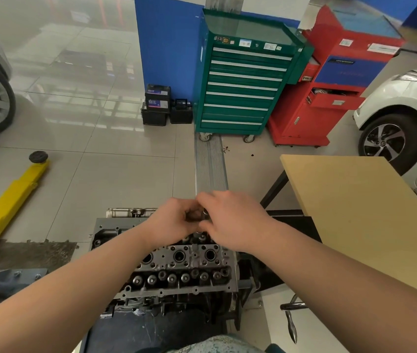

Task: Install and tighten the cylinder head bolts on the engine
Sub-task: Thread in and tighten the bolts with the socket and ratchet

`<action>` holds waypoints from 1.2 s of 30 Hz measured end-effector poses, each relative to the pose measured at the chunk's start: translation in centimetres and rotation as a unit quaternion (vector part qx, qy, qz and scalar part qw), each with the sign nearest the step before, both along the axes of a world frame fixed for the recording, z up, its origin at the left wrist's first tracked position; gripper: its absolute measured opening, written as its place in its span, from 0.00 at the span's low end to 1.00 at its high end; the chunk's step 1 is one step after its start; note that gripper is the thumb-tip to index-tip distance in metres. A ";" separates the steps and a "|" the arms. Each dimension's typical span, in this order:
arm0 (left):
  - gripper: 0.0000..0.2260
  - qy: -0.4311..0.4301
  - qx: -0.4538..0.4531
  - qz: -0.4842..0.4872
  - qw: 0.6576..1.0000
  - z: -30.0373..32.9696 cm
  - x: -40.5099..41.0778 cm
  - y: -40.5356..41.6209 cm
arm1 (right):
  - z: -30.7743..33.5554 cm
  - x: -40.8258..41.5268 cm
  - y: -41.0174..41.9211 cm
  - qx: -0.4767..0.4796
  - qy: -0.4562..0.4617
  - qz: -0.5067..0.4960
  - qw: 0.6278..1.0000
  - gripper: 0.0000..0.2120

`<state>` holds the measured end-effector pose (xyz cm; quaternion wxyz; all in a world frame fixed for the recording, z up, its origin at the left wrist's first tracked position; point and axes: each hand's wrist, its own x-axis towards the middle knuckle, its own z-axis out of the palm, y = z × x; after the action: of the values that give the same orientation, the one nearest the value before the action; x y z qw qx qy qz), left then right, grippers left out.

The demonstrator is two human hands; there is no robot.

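We see our left hand (pixel 174 222) and right hand (pixel 230 220) meeting above the far edge of the cylinder head (pixel 184 266), fingers curled around a small dark metal piece (pixel 198 214) pinched between them; whether it is a head bolt we cannot tell. The cylinder head sits on the engine block on a stand just below us. To the right stands a tan desk (pixel 360 207); beyond, a green tool cabinet (pixel 243 80) and a red tool cart (pixel 329 93).
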<state>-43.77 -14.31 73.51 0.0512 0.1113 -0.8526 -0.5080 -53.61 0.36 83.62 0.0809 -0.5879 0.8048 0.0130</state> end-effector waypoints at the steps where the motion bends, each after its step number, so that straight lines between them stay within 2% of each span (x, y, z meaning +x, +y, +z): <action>1: 0.10 -0.002 0.022 -0.012 1.000 0.1 0.1 -0.2 | 0.0 0.0 0.0 0.003 0.002 -0.004 1.000 0.13; 3: 0.13 0.004 0.038 -0.035 0.999 0.4 0.1 -0.1 | -0.3 -0.1 -0.1 0.004 0.036 -0.039 0.999 0.15; 6: 0.17 0.025 -0.037 -0.016 0.999 0.5 -0.1 0.5 | -0.6 0.2 -0.2 0.002 0.085 -0.054 0.995 0.23; 7: 0.17 0.029 -0.052 -0.002 0.998 0.3 -0.2 0.5 | -0.7 0.2 -0.1 -0.011 0.075 -0.037 0.996 0.23; 10: 0.07 0.007 -0.047 0.003 0.999 0.3 -0.4 0.0 | -0.4 -0.1 0.3 -0.027 0.007 -0.001 1.000 0.14; 11: 0.09 0.006 -0.038 -0.014 0.999 0.4 -0.3 0.0 | -0.3 -0.2 0.3 -0.023 0.010 -0.008 1.000 0.12; 13: 0.15 0.017 -0.026 -0.034 0.999 0.6 0.0 0.2 | -0.6 -0.3 0.3 -0.014 0.058 -0.038 0.998 0.16; 15: 0.12 0.027 -0.007 -0.006 1.000 0.6 0.1 0.5 | -0.9 -0.1 0.1 -0.015 0.105 -0.048 0.993 0.21; 18: 0.06 0.018 -0.023 0.025 0.999 0.3 -0.3 0.5 | -0.9 -0.1 0.3 -0.064 0.064 -0.007 0.996 0.18; 21: 0.15 0.004 0.022 -0.006 1.000 0.5 -0.2 0.3 | -0.6 -0.1 0.3 -0.043 0.031 0.009 0.999 0.12; 23: 0.17 -0.001 0.054 -0.028 0.998 0.6 0.0 0.3 | -0.7 -0.1 0.0 -0.027 0.069 -0.045 0.996 0.18; 26: 0.10 0.005 0.025 -0.004 1.000 0.1 -0.3 0.5 | -0.8 0.1 -0.1 -0.033 0.093 -0.071 0.993 0.25; 28: 0.06 0.011 -0.013 0.026 1.000 -0.1 -0.4 0.5 | -0.6 0.0 0.2 -0.048 0.037 -0.029 0.998 0.20; 30: 0.05 -0.002 -0.016 0.018 1.000 -0.3 -0.3 0.1 | -0.3 -0.1 0.4 -0.029 -0.009 0.000 1.000 0.13; 32: 0.07 -0.011 0.020 -0.020 1.000 -0.2 -0.1 0.0 | -0.2 0.0 0.3 -0.018 0.015 -0.011 1.000 0.11; 34: 0.12 0.000 0.052 -0.029 0.998 0.1 0.1 0.2 | -0.6 0.4 0.0 -0.016 0.078 -0.024 0.997 0.13; 36: 0.10 0.022 0.025 0.004 0.999 0.0 0.2 0.7 | -0.9 0.8 -0.3 -0.010 0.112 -0.018 0.993 0.15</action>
<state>-43.58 -13.61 73.50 0.0689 0.1045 -0.8380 -0.5311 -52.80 0.01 82.75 -0.0158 -0.5691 0.8192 0.0692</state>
